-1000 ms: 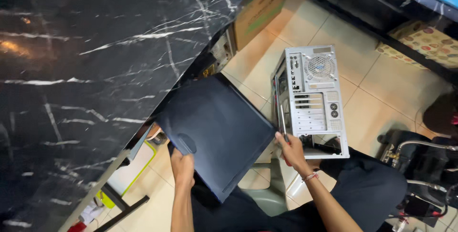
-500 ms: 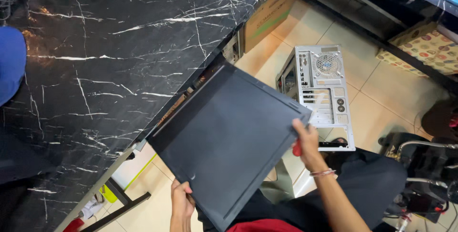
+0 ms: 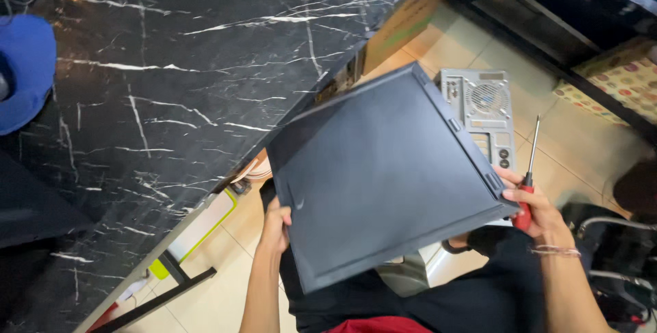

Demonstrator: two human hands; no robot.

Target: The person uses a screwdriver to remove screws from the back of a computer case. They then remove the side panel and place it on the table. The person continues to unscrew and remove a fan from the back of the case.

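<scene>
Two hands carry one wide dark panel (image 3: 387, 175), and the grip looks thin for so broad a sheet. The left hand (image 3: 276, 227) clamps the near left edge, thumb on the upper face and the other fingers hidden beneath, so how far they curl I cannot tell. The right hand (image 3: 534, 206) pinches the right corner with its fingers (image 3: 510, 181) wrapped over the rim while also clutching a screwdriver (image 3: 528, 179) with a red handle, its shaft pointing up and away from the panel. That shared hold is the weak point, in my judgement: with the same fingers closed on both tool and sheet, either could slip, and the panel could drop onto the computer case (image 3: 482, 110) standing on the tiled floor (image 3: 582, 141) just behind and below it. The panel is tilted, its far corner close to the edge of the black marble table (image 3: 171, 100), so a swing could knock that corner against the stone. The small clips along the right rim sit right beside the right fingertips and could catch them. The panel hangs in the air over the person's lap, between table and case, touching nothing but the two hands. A blue cap (image 3: 24, 73) lies on the table well apart at the left, and a patterned box (image 3: 626, 86) sits on the floor at the far right.
</scene>
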